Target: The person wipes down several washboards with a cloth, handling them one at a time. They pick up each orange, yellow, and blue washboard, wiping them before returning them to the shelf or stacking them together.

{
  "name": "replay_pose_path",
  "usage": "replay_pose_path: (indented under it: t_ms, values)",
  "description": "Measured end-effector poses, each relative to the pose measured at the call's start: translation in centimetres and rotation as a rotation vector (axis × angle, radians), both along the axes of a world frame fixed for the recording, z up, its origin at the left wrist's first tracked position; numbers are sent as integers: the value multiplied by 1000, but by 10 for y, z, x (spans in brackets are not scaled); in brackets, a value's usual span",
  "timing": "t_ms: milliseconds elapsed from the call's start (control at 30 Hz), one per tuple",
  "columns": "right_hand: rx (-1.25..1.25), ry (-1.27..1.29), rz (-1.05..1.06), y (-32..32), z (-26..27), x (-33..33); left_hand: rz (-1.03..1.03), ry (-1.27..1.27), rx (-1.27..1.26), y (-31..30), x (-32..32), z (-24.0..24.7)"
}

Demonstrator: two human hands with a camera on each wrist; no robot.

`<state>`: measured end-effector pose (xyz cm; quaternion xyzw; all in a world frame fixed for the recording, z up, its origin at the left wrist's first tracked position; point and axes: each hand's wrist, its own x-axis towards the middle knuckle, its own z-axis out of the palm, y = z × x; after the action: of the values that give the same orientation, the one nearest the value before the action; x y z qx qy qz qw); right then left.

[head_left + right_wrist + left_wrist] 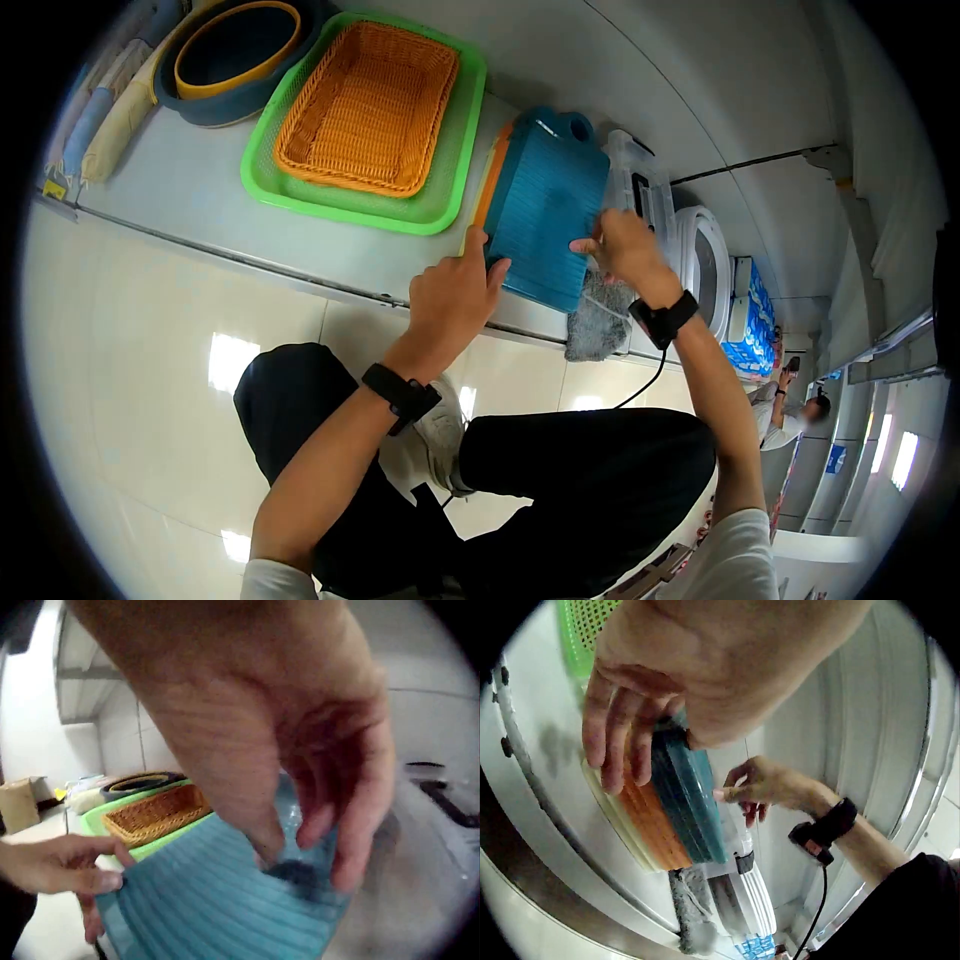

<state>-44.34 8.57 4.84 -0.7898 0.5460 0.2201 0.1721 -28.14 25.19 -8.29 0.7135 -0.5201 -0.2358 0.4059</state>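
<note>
Three boards stand stacked face to face, tilted: a ribbed blue one (pixel 550 210) with a handle hole, an orange one (pixel 649 821) and a cream one (pixel 622 829). My left hand (pixel 450 300) grips the stack at its near left corner, thumb at the blue board and fingers across the orange and cream edges in the left wrist view. At the right edge of the blue board (pixel 225 892) is my right hand (pixel 630 250), thumb at the ribbed face, other fingers loosely bent and apart. Whether those fingertips touch the board, I cannot tell.
Left of the boards, a wicker basket (pixel 370 110) sits in a green basket (pixel 460 190), with dark basins (pixel 220 105) beyond. A grey fluffy cloth (pixel 598 325), clear containers (pixel 640 180) and a blue package (pixel 752 315) are to the right. A shelf edge (pixel 250 262) runs in front.
</note>
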Motion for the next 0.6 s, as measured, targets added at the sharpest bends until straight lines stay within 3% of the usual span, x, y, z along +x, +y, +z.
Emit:
replay_pose_path:
  t_ms: [67,200,267,367,600]
  values:
    - [-391,71,288,-19,8,22,4,-9,11,0,-1,-2]
    - [-558,-233,513,-94,-11,27,9,-17,-9,2,-2,-1]
    - [-257,-101,404,-122,-17,37,5,-3,13,-1,0,-1]
    - [-65,-72,247,-135,-15,43,-6,20,-4,3,2,-1]
    - [-69,131,277,-137,3,77,-123,200,104,-8,14,3]
